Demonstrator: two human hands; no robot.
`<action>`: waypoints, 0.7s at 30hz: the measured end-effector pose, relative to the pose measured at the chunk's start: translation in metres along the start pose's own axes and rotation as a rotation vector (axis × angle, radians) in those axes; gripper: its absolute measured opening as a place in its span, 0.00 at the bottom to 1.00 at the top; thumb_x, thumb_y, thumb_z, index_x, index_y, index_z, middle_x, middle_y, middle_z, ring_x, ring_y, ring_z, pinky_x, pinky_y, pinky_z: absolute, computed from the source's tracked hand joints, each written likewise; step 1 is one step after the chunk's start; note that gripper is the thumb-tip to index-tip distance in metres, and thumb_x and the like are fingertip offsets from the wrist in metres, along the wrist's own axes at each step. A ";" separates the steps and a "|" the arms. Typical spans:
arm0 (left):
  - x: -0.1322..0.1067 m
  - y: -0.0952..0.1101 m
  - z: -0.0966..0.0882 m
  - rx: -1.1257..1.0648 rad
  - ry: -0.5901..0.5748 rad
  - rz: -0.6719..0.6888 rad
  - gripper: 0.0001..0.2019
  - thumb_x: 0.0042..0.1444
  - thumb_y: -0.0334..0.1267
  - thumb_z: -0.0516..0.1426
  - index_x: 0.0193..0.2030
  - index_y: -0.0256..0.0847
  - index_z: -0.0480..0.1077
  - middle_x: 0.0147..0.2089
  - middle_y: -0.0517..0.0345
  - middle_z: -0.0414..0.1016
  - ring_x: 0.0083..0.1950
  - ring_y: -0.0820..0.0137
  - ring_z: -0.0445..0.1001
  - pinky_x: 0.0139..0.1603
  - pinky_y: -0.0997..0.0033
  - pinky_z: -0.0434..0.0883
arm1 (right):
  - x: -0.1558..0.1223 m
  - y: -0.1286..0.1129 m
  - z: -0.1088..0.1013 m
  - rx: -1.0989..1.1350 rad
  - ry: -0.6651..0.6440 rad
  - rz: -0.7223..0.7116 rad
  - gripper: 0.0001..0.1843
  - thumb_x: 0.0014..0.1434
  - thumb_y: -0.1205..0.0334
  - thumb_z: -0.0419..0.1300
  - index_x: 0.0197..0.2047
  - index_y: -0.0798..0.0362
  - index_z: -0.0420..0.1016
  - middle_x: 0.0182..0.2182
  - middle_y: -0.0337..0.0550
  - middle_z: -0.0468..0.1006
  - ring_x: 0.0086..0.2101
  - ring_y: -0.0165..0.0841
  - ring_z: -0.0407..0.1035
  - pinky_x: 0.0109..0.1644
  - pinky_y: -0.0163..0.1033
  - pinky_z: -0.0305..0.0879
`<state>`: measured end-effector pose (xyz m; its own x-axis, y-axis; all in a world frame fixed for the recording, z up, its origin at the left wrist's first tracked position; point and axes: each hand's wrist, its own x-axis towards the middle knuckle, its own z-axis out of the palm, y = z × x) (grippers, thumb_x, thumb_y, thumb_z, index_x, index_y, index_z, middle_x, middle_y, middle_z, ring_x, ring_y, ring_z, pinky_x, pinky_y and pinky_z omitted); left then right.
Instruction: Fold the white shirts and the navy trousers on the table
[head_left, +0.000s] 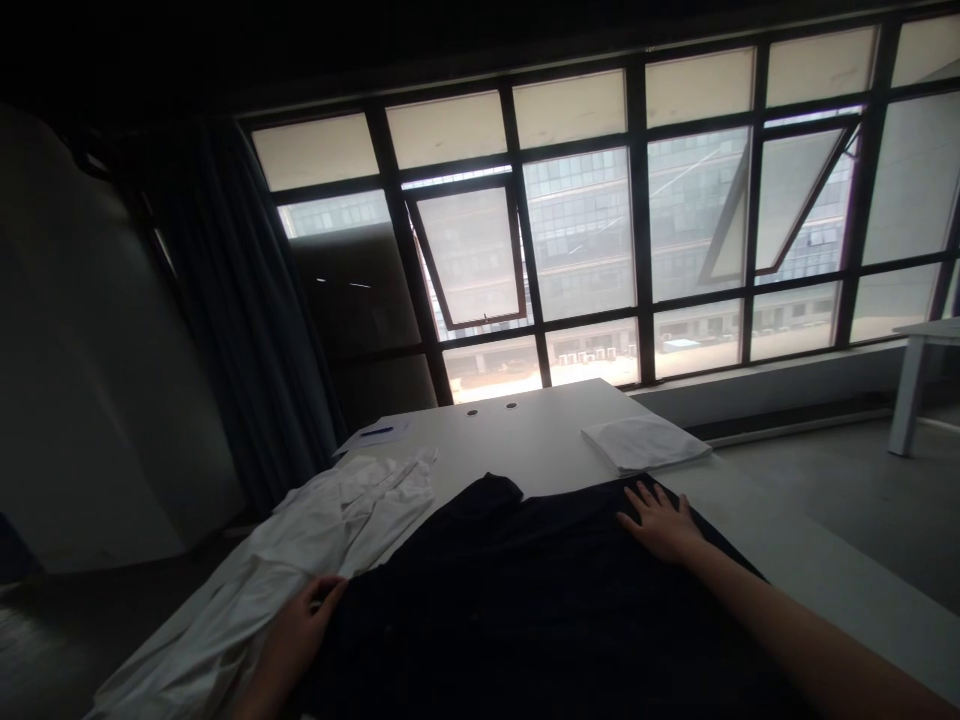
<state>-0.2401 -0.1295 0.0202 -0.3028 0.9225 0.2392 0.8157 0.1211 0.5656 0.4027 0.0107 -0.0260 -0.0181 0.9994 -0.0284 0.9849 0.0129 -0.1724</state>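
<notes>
A dark garment, black or navy, (540,590) lies spread across the near part of the white table (540,430), with what looks like its collar pointing away from me. My left hand (306,618) pinches the garment's left edge between thumb and fingers. On the far right corner of the cloth, my right hand (661,522) rests flat with its fingers spread. Crumpled white cloth (300,545) lies along the table's left side, beside my left hand. Beyond my right hand is a folded white cloth (645,442).
Paper with a blue pen (376,431) lies at the table's far left corner. Two round cable holes (472,412) are near the back edge. A dark blue curtain (240,320) hangs at left, and tilted windows (472,255) line the far wall. Another white table (911,370) stands at right.
</notes>
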 end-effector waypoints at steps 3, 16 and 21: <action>0.001 0.005 0.000 -0.019 0.029 -0.121 0.25 0.59 0.61 0.47 0.47 0.44 0.71 0.42 0.55 0.82 0.47 0.55 0.81 0.49 0.62 0.75 | 0.001 0.002 0.002 -0.002 0.006 -0.006 0.46 0.62 0.29 0.38 0.75 0.46 0.45 0.75 0.47 0.41 0.71 0.54 0.32 0.67 0.73 0.24; -0.021 -0.023 0.006 0.190 -0.054 0.027 0.37 0.50 0.52 0.55 0.66 0.37 0.58 0.58 0.44 0.75 0.58 0.52 0.75 0.59 0.58 0.71 | 0.000 0.006 0.005 0.002 0.036 -0.021 0.44 0.63 0.30 0.40 0.74 0.45 0.50 0.74 0.48 0.45 0.71 0.53 0.35 0.68 0.70 0.28; -0.023 0.019 -0.006 0.422 0.146 0.073 0.26 0.61 0.50 0.47 0.61 0.38 0.67 0.57 0.44 0.75 0.60 0.51 0.72 0.64 0.53 0.64 | -0.002 0.004 0.008 -0.021 0.068 -0.022 0.42 0.64 0.32 0.41 0.74 0.45 0.52 0.73 0.49 0.48 0.71 0.54 0.37 0.67 0.73 0.26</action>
<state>-0.2203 -0.1507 0.0305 -0.2790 0.8766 0.3921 0.9578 0.2249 0.1787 0.4051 0.0089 -0.0340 -0.0289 0.9987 0.0425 0.9878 0.0350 -0.1520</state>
